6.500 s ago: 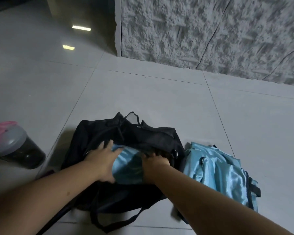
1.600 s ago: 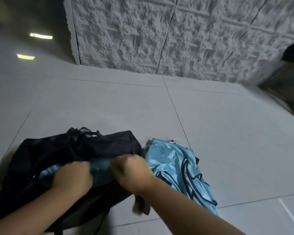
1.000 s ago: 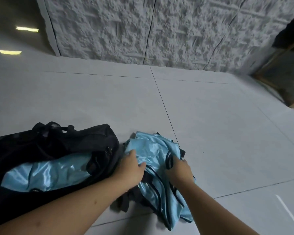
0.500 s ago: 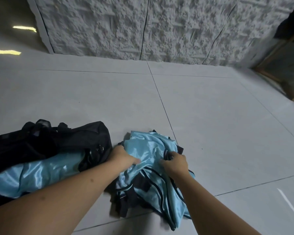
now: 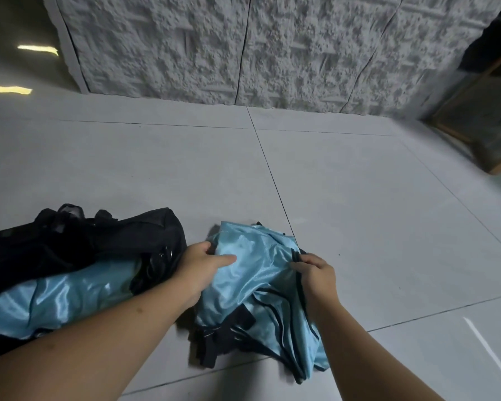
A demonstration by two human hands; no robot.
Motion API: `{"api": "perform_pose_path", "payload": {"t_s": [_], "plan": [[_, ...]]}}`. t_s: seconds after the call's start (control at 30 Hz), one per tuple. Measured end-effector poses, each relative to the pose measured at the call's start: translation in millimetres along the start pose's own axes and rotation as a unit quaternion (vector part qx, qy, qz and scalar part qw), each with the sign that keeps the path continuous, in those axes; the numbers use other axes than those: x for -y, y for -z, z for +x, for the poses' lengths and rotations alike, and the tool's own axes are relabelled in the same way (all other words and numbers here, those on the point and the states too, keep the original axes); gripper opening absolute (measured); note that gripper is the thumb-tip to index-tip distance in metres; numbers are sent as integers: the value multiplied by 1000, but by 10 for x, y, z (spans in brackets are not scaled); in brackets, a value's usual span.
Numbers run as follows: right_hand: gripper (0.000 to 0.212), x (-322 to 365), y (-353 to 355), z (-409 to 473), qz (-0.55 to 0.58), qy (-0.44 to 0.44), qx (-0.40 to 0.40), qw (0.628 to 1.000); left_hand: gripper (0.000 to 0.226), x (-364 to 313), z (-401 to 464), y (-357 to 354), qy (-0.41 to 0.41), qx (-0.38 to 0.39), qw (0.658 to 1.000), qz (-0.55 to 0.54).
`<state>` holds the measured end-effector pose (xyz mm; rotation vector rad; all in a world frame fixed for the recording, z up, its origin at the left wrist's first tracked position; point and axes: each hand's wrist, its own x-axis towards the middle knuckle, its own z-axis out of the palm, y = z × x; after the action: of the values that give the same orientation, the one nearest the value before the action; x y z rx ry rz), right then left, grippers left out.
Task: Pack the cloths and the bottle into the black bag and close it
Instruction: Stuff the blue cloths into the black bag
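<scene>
The floor (image 5: 359, 227) under me is big, pale tiles with thin dark lines between them. Behind it stands a bumpy white wall (image 5: 243, 47). Far off on my right there is a brown wooden frame (image 5: 480, 131) by the wall.

The black bag (image 5: 113, 241) lies on the floor on my left side. Its top is open, and one shiny blue cloth (image 5: 55, 299) is already lying in the opening (it pokes out a bit toward me). Black straps bunch up at the far end of the bag.

Just beside the bag, on my right of it, sits a second blue cloth (image 5: 258, 279) in a crumpled pile on the floor. It has dark bands and dark trim along its edges.

My left hand (image 5: 204, 266) is on the left side of this pile. My thumb lies on top of the blue cloth and my fingers curl round its edge, so I am holding it.

My right hand (image 5: 315, 273) is on the right side of the pile. Its fingers are bent and pinch the cloth at a dark edge.

I cannot see the bottle from here.
</scene>
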<state>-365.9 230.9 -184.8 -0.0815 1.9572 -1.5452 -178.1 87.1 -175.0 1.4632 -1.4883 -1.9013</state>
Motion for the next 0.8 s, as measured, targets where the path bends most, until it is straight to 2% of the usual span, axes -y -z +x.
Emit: {"api": "perform_pose_path", "payload": {"t_s": [0.1, 0.2, 0.27, 0.4, 0.53, 0.6, 0.67, 0.73, 0.8], "plan": [[12, -10, 10, 6, 1, 5, 40, 999, 33, -33, -34, -2, 55, 31, 997, -35], [12, 3, 21, -5, 9, -11, 43, 999, 37, -57, -64, -22, 66, 34, 997, 18], [11, 51, 30, -23, 7, -18, 32, 999, 28, -81, -87, -3, 39, 39, 998, 35], [8, 175, 119, -13, -46, -2, 33, 998, 25, -154, -228, 75, -25, 79, 993, 85], [18, 270, 177, -46, -127, 11, 90, 988, 18, -182, -312, 156, -118, 34, 973, 193], [20, 305, 179, -72, -134, 19, 126, 983, 23, -207, -373, 196, -151, -8, 949, 275], [30, 316, 171, -94, -134, 26, 151, 979, 34, -246, -476, 239, -193, -81, 898, 387], [28, 291, 131, -103, -137, 50, 154, 977, 40, -274, -544, 296, -262, -129, 860, 419], [14, 246, 78, -120, -195, 106, 116, 968, 47, -303, -578, 358, -318, -157, 838, 414]]}}
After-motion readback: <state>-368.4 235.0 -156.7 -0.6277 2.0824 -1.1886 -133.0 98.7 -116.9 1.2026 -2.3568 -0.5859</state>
